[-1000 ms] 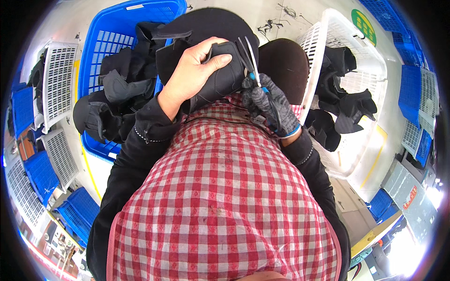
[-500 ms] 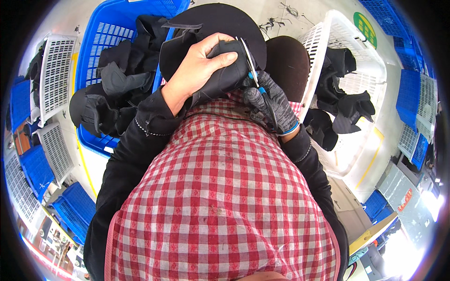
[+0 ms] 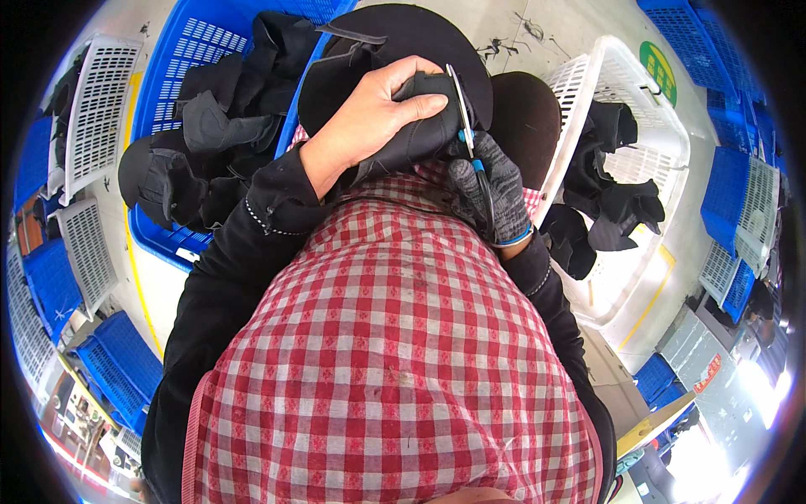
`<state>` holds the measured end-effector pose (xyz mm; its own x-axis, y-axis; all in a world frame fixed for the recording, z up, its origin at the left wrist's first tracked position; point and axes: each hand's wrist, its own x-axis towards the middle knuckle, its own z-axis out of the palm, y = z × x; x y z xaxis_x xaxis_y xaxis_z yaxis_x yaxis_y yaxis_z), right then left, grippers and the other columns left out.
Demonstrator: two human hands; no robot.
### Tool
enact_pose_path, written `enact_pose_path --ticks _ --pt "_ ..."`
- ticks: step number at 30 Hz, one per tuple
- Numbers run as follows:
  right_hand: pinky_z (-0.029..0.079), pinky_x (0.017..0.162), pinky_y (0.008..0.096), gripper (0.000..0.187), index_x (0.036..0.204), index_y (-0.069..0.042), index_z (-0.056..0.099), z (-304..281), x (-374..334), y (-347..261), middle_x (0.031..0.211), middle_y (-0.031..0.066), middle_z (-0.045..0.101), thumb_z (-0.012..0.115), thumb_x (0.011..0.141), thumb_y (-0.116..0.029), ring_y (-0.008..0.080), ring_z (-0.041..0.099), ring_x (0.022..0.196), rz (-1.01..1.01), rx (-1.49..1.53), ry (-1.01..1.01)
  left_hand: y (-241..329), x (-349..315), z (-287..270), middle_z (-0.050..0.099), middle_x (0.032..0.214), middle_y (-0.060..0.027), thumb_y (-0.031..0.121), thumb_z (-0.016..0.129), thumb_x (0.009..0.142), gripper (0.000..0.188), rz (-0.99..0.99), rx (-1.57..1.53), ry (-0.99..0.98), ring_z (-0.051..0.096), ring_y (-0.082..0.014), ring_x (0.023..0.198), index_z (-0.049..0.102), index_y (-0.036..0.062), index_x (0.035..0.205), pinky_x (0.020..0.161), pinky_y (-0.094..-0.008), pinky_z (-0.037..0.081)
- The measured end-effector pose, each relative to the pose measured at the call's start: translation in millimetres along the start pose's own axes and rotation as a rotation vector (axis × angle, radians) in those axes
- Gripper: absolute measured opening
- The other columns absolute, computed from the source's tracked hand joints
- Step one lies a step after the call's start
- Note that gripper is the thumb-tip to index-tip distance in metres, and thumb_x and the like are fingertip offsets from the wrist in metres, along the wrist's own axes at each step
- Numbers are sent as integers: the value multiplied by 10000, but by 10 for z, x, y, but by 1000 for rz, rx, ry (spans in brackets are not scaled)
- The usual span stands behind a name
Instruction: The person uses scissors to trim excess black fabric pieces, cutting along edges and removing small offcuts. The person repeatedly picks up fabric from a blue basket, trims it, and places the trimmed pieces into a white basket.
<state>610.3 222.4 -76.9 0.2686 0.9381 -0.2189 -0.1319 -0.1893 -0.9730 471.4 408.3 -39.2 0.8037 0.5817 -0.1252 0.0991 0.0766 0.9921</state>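
Observation:
A black padded fabric piece (image 3: 417, 139) lies over my lap, gripped by my bare left hand (image 3: 374, 113) with the thumb on top and the fingers curled over its far side. My right hand (image 3: 495, 186), in a grey knit glove, is closed round scissors (image 3: 479, 172) with blue and black handles. Their blades point away from me along the right edge of the fabric piece, close to my left fingertips. Whether the blades have fabric between them I cannot tell. Under and beyond my hands is a wide, round black piece (image 3: 420, 38).
A blue crate (image 3: 144, 220) with several black fabric pieces (image 3: 227, 126) stands on my left. On my right a white basket (image 3: 617, 59) holds more black pieces (image 3: 617, 206). Black scraps (image 3: 499, 46) litter the floor ahead. Stacked crates (image 3: 726, 193) line both sides.
The view has shifted a little, so my hands, the fabric piece and the scissors appear slightly farther right. Both hands keep the same hold.

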Motion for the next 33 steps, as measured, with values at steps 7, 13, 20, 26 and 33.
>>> enact_pose_path --ticks 7,13,20,26,33 --pt "532 847 302 400 1274 -23 644 -31 -39 -104 1070 55 707 743 986 -282 137 650 957 -65 -20 20 19 1 -9 688 1109 3 150 749 962 293 41 56 -25 610 -75 1043 657 37 1216 939 -244 498" --pt "518 796 280 428 1262 -8 646 -65 -84 -201 1009 25 672 742 987 -321 108 616 903 3 -34 6 48 16 -7 709 1073 -23 139 757 951 302 86 128 -49 624 -86 1009 654 14 1205 913 -256 505" --pt "378 562 216 624 1287 -39 628 -244 -270 -600 787 -22 616 685 963 -569 64 526 628 130 50 -82 412 304 -184 678 1025 10 119 727 966 285 77 349 -343 620 -72 941 652 36 1228 866 -234 496" --pt "375 559 205 632 1319 -46 600 -69 -334 -582 806 -8 626 665 975 -572 66 530 631 132 302 -14 414 407 -147 674 1012 35 152 746 969 293 116 286 -390 602 -34 906 657 38 1224 798 -219 492" --pt "427 650 223 441 1243 -49 632 -58 -301 -519 871 -30 625 689 1011 -420 62 534 732 145 293 -18 311 340 -119 680 1017 23 161 754 960 299 39 277 -332 604 -53 920 656 34 1213 817 -230 496"
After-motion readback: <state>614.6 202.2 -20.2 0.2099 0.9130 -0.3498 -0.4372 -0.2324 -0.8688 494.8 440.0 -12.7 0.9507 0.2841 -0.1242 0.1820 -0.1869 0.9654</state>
